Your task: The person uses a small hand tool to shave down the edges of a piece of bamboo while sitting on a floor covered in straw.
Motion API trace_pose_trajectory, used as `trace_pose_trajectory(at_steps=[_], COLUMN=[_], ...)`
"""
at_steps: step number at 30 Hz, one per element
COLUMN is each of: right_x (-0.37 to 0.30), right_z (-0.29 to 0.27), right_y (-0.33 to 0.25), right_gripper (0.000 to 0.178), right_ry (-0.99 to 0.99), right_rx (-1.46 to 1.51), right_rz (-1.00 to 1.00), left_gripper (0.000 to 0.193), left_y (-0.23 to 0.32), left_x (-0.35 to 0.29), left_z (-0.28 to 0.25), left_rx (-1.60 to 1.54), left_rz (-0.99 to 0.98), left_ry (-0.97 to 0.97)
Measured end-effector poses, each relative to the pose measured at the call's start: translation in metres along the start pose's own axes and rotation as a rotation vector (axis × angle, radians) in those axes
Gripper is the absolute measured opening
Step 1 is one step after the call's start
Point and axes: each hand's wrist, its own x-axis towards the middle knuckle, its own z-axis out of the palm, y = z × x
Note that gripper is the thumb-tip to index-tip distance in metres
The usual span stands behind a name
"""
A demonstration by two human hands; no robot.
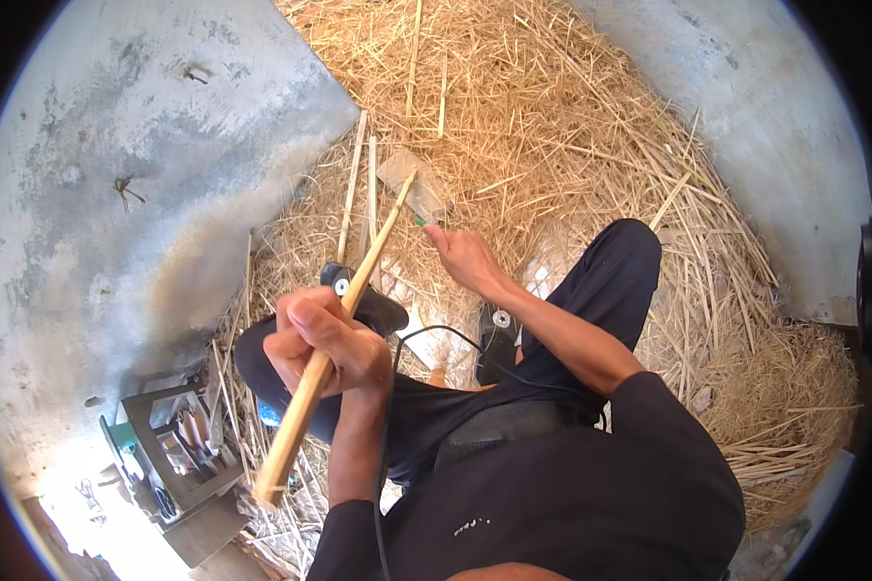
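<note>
My left hand [327,344] is closed around a long bamboo strip [298,423]. The strip slants from its thick end near my left forearm up to a thin tip over the straw. In my right hand [463,259] is a wide-bladed knife, its fingers wrapped round the handle, of which only a bit of green shows. The flat, pale blade [430,198] points up and left, and the strip's tip overlaps it in the view. Whether the two touch, I cannot tell.
Pale shavings [543,107] cover the floor in a thick heap, with loose bamboo strips [354,184] lying on it. Concrete walls [165,145] stand at left and right. A wooden rack [179,450] with tools is at lower left. A black cable [388,426] runs across my lap.
</note>
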Motion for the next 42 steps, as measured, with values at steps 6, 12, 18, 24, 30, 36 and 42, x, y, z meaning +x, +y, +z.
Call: trace_pose_trajectory(at_steps=[6,12,18,24,30,36,42], right_x=[-0.051,-0.082,-0.059,-0.076,-0.048,-0.044,-0.015], right_z=[-0.006,-0.019,-0.010,-0.001,-0.002,0.014,0.008], right_y=[-0.063,-0.082,-0.048,-0.057,-0.035,-0.042,-0.027], right_gripper=[0.049,0.047,0.047,0.053,0.050,0.047,0.058], right_ry=[0.101,0.094,0.111,0.182,0.157,0.235,0.206], right_rx=[0.251,0.179,-0.040,0.142,0.038,0.073,-0.076], right_rz=[-0.332,-0.409,-0.214,-0.367,-0.313,-0.394,-0.294], left_gripper=[0.027,0.027,0.027,0.022,0.024,0.026,0.028], left_y=[-0.014,-0.015,-0.019,-0.009,-0.002,-0.008,-0.005], left_x=[0.007,0.010,0.010,-0.002,0.002,0.005,0.004], left_z=[-0.007,-0.017,-0.020,-0.010,-0.007,-0.013,-0.014], left_rx=[-0.172,-0.217,-0.242,-0.205,-0.120,-0.183,-0.110], left_rz=[0.027,0.032,0.140,0.007,0.037,-0.075,0.038], left_ry=[-0.002,0.001,-0.083,-0.050,-0.044,0.055,-0.040])
